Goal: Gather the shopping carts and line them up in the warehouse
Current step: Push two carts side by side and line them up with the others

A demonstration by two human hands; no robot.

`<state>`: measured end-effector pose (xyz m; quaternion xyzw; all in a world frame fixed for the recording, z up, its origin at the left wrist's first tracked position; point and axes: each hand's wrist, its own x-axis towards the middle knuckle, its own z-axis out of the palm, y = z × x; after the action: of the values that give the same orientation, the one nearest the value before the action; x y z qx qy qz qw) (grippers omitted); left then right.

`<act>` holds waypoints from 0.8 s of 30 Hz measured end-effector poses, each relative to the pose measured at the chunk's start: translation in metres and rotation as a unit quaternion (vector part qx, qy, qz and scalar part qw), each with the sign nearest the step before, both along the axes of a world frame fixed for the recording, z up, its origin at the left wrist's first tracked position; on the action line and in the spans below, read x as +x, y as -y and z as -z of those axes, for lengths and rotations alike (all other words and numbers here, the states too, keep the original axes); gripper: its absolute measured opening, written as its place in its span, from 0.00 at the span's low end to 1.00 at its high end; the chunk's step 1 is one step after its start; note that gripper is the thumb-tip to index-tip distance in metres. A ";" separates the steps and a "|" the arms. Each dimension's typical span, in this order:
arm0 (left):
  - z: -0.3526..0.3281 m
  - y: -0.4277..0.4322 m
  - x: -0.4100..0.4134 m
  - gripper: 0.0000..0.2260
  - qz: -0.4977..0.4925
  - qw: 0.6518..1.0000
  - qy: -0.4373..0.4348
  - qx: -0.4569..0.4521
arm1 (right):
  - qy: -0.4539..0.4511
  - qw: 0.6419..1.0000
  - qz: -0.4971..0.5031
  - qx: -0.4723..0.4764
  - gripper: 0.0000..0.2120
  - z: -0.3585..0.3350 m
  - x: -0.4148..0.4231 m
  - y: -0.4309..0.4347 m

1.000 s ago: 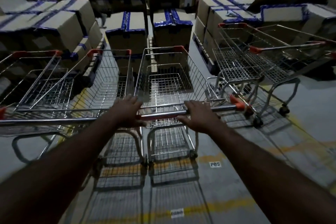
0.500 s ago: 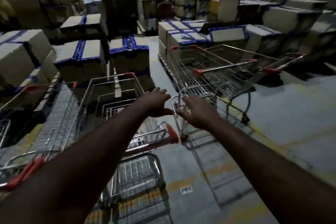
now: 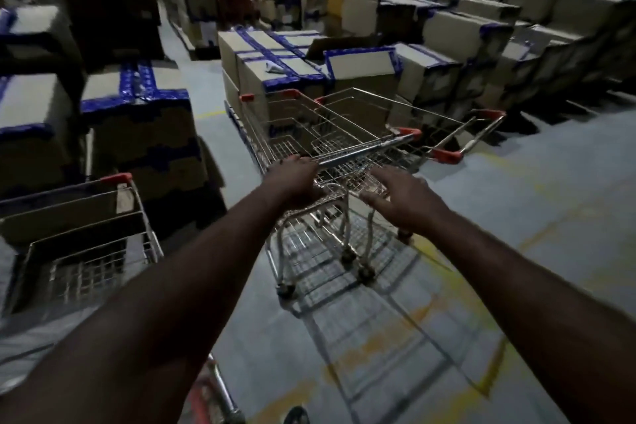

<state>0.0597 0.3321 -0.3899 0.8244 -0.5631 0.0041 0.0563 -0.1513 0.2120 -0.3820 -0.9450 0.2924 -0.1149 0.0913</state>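
Observation:
Two wire shopping carts with red corner caps stand side by side ahead of me. The nearer cart [image 3: 296,134] has a chrome handle bar [image 3: 364,151]; my left hand [image 3: 296,179] grips the left end of that bar. My right hand [image 3: 402,196] hovers with spread fingers just below the bar's middle, touching nothing I can make out. The second cart [image 3: 444,127] sits to the right, behind the first. Another cart [image 3: 82,237] stands at the left edge, and a red-capped handle [image 3: 213,396] shows at the bottom.
Stacks of cardboard boxes with blue tape [image 3: 137,120] crowd the left side and fill the back [image 3: 275,68]. A narrow aisle [image 3: 203,89] runs between them. Grey floor with yellow lines [image 3: 481,303] opens to the right.
My view has swung right, away from the lined-up carts. Both hands reached forward to the nearer cart on the right; my left hand closed on its handle bar.

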 end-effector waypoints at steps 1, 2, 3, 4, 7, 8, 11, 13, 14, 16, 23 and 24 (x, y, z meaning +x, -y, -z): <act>0.001 0.019 0.009 0.24 -0.016 1.000 -0.013 -0.006 | -0.011 1.000 0.003 -0.004 0.32 -0.001 0.006 0.020; 0.003 0.036 0.018 0.23 -0.034 0.999 -0.029 -0.013 | -0.022 1.000 0.004 -0.007 0.32 -0.001 0.014 0.041; 0.008 0.051 0.028 0.23 -0.047 0.998 -0.040 -0.019 | -0.026 1.000 0.006 -0.008 0.32 0.000 0.023 0.059; 0.015 0.064 0.037 0.25 -0.054 0.997 -0.042 -0.023 | -0.027 1.000 0.008 -0.007 0.32 0.002 0.033 0.076; 0.043 0.092 0.054 0.32 -0.039 0.999 -0.034 -0.009 | -0.061 0.998 -0.010 -0.017 0.33 0.017 0.060 0.112; 0.051 0.101 0.057 0.33 -0.031 0.999 -0.041 -0.008 | -0.072 0.997 -0.020 -0.021 0.32 0.022 0.068 0.122; 0.065 0.134 0.065 0.30 -0.035 0.996 -0.079 0.009 | -0.090 0.995 -0.028 -0.011 0.32 0.028 0.096 0.153; 0.081 0.148 0.069 0.21 -0.065 0.990 -0.124 0.014 | -0.108 0.993 -0.045 -0.013 0.33 0.032 0.112 0.172; 0.091 0.151 0.070 0.18 -0.082 0.988 -0.133 0.009 | -0.119 0.991 -0.060 -0.015 0.33 0.038 0.119 0.181; 0.112 0.151 0.074 0.18 -0.111 0.988 -0.103 0.002 | -0.140 0.986 -0.084 -0.019 0.31 0.048 0.133 0.197; 0.123 0.176 0.073 0.27 -0.215 0.977 -0.009 0.009 | -0.214 0.968 -0.131 -0.008 0.29 0.089 0.158 0.281; 0.119 0.180 0.070 0.30 -0.228 0.973 -0.013 0.020 | -0.209 0.968 -0.135 -0.002 0.29 0.094 0.161 0.287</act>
<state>0.1299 0.1516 -0.5092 0.9322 -0.3592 -0.0047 0.0450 0.0099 -0.0746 -0.4760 -0.9789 0.1742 0.0982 0.0410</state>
